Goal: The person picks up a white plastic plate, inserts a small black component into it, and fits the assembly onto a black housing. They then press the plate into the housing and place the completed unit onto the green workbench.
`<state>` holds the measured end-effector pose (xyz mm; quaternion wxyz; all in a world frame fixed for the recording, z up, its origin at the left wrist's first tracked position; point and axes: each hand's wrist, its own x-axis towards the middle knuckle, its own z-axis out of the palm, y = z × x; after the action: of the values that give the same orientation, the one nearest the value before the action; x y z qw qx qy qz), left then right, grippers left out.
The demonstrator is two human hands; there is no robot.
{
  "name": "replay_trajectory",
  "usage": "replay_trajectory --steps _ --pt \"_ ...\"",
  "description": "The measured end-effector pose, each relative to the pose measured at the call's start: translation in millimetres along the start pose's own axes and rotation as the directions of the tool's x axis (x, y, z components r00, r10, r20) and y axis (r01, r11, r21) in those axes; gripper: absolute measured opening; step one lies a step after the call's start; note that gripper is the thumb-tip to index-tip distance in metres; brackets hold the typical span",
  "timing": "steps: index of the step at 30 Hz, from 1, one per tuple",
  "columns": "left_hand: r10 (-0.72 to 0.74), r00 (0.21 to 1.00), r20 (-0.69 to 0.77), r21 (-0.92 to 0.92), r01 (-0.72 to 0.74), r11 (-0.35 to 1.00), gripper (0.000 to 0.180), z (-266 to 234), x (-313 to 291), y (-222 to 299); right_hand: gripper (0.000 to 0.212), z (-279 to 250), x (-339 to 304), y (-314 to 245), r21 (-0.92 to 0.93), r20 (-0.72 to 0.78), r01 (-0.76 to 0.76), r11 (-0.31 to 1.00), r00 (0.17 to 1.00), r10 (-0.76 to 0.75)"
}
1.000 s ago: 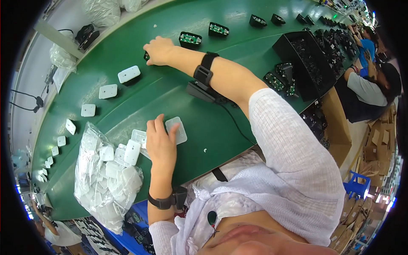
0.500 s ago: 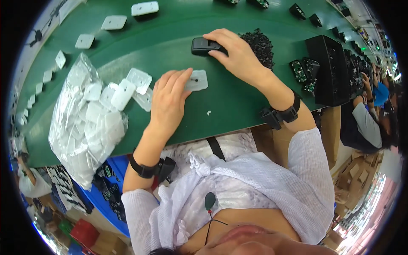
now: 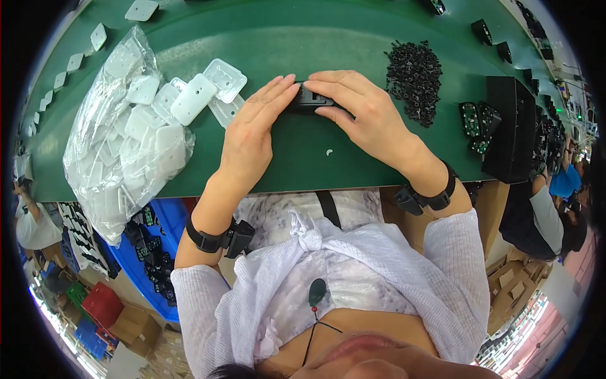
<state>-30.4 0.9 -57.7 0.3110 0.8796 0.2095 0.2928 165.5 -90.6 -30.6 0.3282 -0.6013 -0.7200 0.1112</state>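
Note:
A small black plastic housing [image 3: 310, 100] lies on the green table in front of me, between my two hands. My right hand [image 3: 363, 114] grips its right end, fingers over the far side and thumb along the near side. Against its left end, my left hand [image 3: 251, 129] closes with the fingers held together; the left thumb is mostly hidden. Close by the left hand are loose translucent white plastic covers [image 3: 193, 99], some overlapping. The single cover seen earlier near the left hand no longer shows.
A clear bag [image 3: 95, 164] of white covers spreads over the table's left part. Right of my hands lie a pile of small black parts [image 3: 414, 79], circuit boards [image 3: 470, 120] and a black box [image 3: 508, 129]. A white scrap [image 3: 329, 152] lies near the front edge. Other people work farther right.
My left hand has moved up and right from the white cover to the black housing. The right hand still holds the housing. My view has shifted, and the lone cover is out of sight.

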Motion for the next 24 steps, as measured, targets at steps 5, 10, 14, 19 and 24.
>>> replay_trajectory --steps 5,10,14,19,24 --pt "0.053 0.998 0.038 0.107 -0.057 0.993 0.049 -2.5 2.8 -1.7 0.041 2.4 0.6 -0.4 -0.076 0.002 0.028 0.997 1.0 -0.028" --pt "0.125 0.989 0.084 0.271 -0.143 0.952 0.047 -4.8 6.9 3.7 0.044 0.5 0.6 -2.4 -0.263 -0.025 0.115 0.958 0.992 -0.126" --pt "0.131 0.987 0.091 0.378 -0.156 0.912 0.055 5.1 8.0 12.5 0.04 -2.9 3.5 0.8 -0.164 -0.006 0.046 0.985 0.999 -0.047" --pt "0.2 0.98 -0.021 0.449 -0.169 0.877 0.047 8.5 22.1 9.0 0.031 -18.2 22.7 20.7 0.491 0.129 -0.318 0.811 0.947 0.293" --pt "-0.529 0.84 0.12 -0.584 0.49 0.647 0.031 7.0 18.9 15.5 0.044 -9.0 1.0 1.5 0.83 0.121 -0.316 0.46 0.906 0.405"
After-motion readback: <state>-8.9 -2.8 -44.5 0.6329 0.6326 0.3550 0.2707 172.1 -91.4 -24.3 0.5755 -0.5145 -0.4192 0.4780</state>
